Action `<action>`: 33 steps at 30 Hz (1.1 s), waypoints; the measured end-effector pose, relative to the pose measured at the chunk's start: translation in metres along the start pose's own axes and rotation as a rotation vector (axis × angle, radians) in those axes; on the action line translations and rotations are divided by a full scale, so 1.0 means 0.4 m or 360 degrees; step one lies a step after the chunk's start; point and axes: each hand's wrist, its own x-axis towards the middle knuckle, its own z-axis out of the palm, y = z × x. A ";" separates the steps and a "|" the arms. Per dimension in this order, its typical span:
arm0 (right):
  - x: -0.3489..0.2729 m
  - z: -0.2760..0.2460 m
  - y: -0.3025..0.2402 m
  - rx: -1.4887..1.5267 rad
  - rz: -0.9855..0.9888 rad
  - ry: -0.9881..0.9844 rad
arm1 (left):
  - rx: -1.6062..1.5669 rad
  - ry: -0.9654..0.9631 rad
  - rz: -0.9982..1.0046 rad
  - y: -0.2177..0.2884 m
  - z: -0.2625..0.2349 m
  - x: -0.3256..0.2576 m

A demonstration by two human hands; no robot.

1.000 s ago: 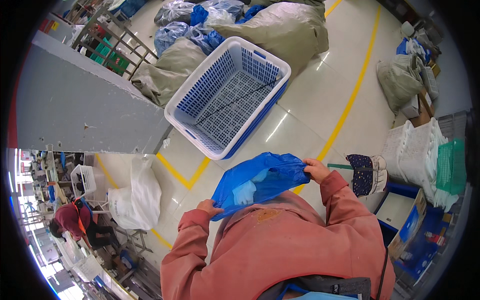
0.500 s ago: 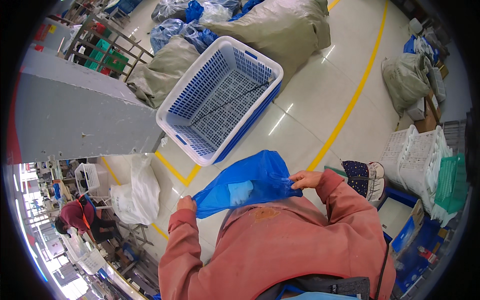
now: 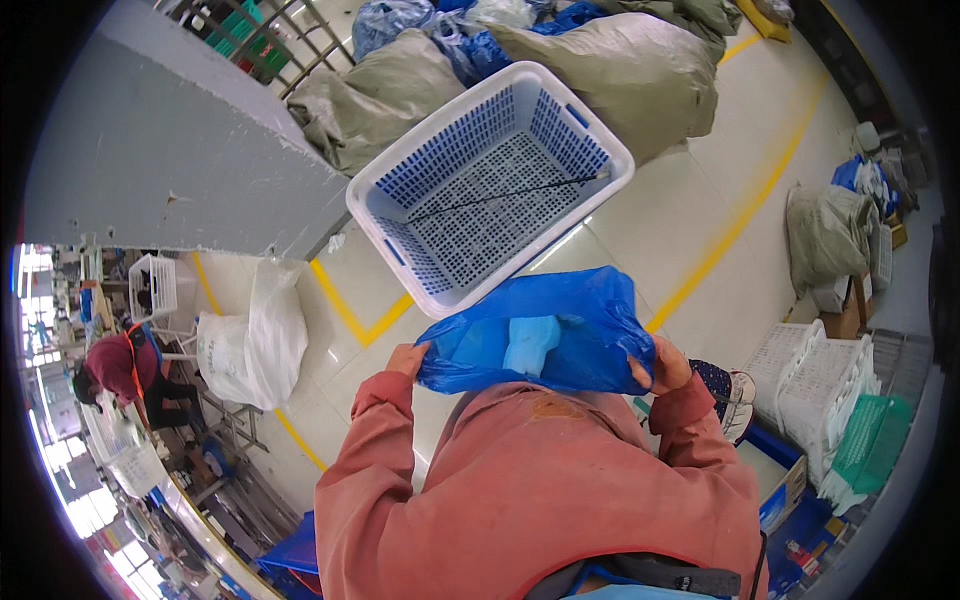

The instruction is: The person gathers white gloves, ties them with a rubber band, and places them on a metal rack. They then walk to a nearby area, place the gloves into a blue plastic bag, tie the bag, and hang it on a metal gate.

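A blue plastic bag (image 3: 592, 298) stretches between my two hands in front of my body, its mouth spread wider along the near side. My left hand (image 3: 407, 359) grips the bag's left edge. At the other end, my right hand (image 3: 668, 368) is closed on the right edge, fingers partly behind the plastic. Inside the bag lies a light blue soft piece (image 3: 531, 343); its exact kind cannot be made out. Just beyond the bag stands a white-and-blue plastic basket (image 3: 500, 185), with a thin dark rod (image 3: 500, 196) lying across it.
Large grey-green sacks (image 3: 620, 75) lie behind the basket. A grey pillar (image 3: 190, 170) stands at the left, with a white sack (image 3: 270, 330) below it. A person (image 3: 130, 370) bends at far left. White crates (image 3: 810, 375) stand at right near a patterned item (image 3: 722, 385).
The bag has moved right and its mouth has opened wider, showing more of the light blue piece. My right hand has shifted right. The whole view has turned, so the basket sits further right.
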 end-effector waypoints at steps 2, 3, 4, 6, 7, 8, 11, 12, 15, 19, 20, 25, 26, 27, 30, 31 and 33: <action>0.019 0.042 -0.018 -0.0259 0.0027 0.0090 | 0.0214 -0.0092 0.0279 -0.013 -0.009 0.026; 0.031 0.061 -0.029 -0.0316 0.0039 0.0150 | 0.0271 -0.0031 0.0443 -0.013 -0.016 0.035; 0.043 0.079 -0.040 -0.0378 0.0048 0.0208 | 0.0369 0.0016 0.0483 -0.007 -0.021 0.041; 0.072 0.112 -0.069 -0.0448 0.0028 0.0308 | 0.0632 0.0030 0.0332 0.021 -0.036 0.033; 0.085 0.127 -0.083 -0.0450 0.0005 0.0353 | 0.0796 -0.0011 0.0132 0.044 -0.042 0.019; 0.095 0.141 -0.097 -0.0434 -0.0037 0.0372 | 0.0958 -0.0056 -0.0077 0.067 -0.052 -0.003; 0.121 0.163 -0.148 -0.0584 -0.0067 0.0313 | 0.0908 -0.0320 -0.0073 0.119 -0.091 -0.072; 0.126 0.167 -0.169 -0.0603 -0.0048 0.0250 | 0.0383 -0.0377 -0.0084 0.130 -0.104 -0.088; 0.127 0.169 -0.230 -0.0877 0.0029 0.0115 | -0.0968 -0.0465 0.0095 0.135 -0.115 -0.139; 0.136 0.145 -0.320 -0.0798 -0.0094 -0.0193 | -0.1869 -0.0368 0.0513 0.186 -0.087 -0.198; 0.140 0.130 -0.347 -0.0803 -0.0124 -0.0253 | -0.2071 -0.0322 0.0528 0.208 -0.071 -0.223; 0.142 0.067 -0.467 -0.0795 -0.0315 -0.0205 | -0.2349 -0.0094 0.0365 0.348 -0.001 -0.334; 0.144 0.062 -0.490 -0.0768 -0.0385 -0.0206 | -0.2262 -0.0283 0.0426 0.363 -0.025 -0.361; 0.148 0.061 -0.513 -0.0728 -0.0467 -0.0213 | -0.2201 -0.0213 0.0511 0.389 -0.034 -0.382; 0.171 0.072 -0.569 -0.0743 -0.0636 -0.0327 | -0.1772 0.0097 0.0560 0.463 -0.087 -0.460; 0.174 0.077 -0.590 -0.0745 -0.0703 -0.0324 | -0.1577 0.0307 0.0562 0.496 -0.102 -0.477; 0.183 0.075 -0.620 -0.0724 -0.0814 -0.0292 | -0.0858 0.0551 0.0676 0.551 -0.150 -0.506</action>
